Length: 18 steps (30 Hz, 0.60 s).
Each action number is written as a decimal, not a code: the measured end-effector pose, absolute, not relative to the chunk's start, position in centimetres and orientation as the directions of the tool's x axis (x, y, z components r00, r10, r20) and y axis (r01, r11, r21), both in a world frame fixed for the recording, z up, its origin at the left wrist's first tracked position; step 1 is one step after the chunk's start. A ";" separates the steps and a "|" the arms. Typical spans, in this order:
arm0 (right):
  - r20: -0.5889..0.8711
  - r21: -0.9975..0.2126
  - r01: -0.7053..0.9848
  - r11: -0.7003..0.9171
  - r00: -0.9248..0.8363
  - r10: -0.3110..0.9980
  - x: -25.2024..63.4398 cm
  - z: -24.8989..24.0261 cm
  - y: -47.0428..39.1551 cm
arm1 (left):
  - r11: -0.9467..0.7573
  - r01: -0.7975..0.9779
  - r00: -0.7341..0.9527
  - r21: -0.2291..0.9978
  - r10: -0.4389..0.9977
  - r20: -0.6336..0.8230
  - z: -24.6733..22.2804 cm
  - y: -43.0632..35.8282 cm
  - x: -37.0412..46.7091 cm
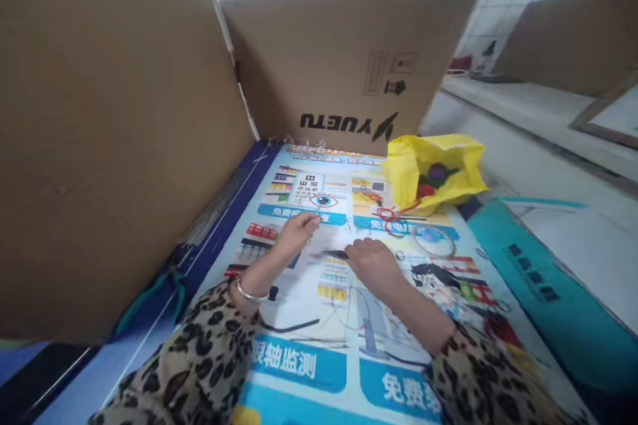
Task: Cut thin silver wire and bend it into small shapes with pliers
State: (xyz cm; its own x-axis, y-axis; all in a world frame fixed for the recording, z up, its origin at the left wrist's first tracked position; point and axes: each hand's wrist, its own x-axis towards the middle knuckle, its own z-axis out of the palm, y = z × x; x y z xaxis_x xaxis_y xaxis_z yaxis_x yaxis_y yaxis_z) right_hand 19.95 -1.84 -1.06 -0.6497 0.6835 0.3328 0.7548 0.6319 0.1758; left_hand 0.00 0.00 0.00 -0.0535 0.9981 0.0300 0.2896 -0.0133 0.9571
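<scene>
My left hand [298, 232] is closed with its fingertips pinched together, above the printed sheet; what it holds, if anything, is too small to make out. To its right, my right hand [375, 265] is wrapped round a dark pointed tool [335, 254], whose tip points left toward my left hand. The two hands are apart. Thin wires or threads [343, 299] lie on the sheet below them. Red cord [391, 220] lies beyond my right hand, with a clear round ring [433, 241] to the right.
A yellow bag [399, 176] with red and purple items stands at the back right. Cardboard panels [319, 46] rise at the back and left. Teal-handled pliers [177, 292] lie at the left. A teal box [538, 272] is at the right.
</scene>
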 end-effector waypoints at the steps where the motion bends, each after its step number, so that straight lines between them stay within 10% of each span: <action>1: 0.341 0.181 0.745 0.642 -0.659 0.670 20.2 -1.0 -1.7 | 0.008 0.276 -0.039 0.961 0.999 0.003 0.2 -0.1 0.2; 11: 0.444 0.248 0.589 0.769 -0.775 0.450 20.7 0.0 -1.0 | 0.073 0.162 0.436 0.984 0.889 -0.138 1.3 -1.3 0.3; 18: 0.460 0.258 0.624 0.738 -0.751 0.474 20.8 -0.2 -0.8 | 0.166 0.068 0.352 0.984 0.919 -0.180 0.7 -1.6 0.9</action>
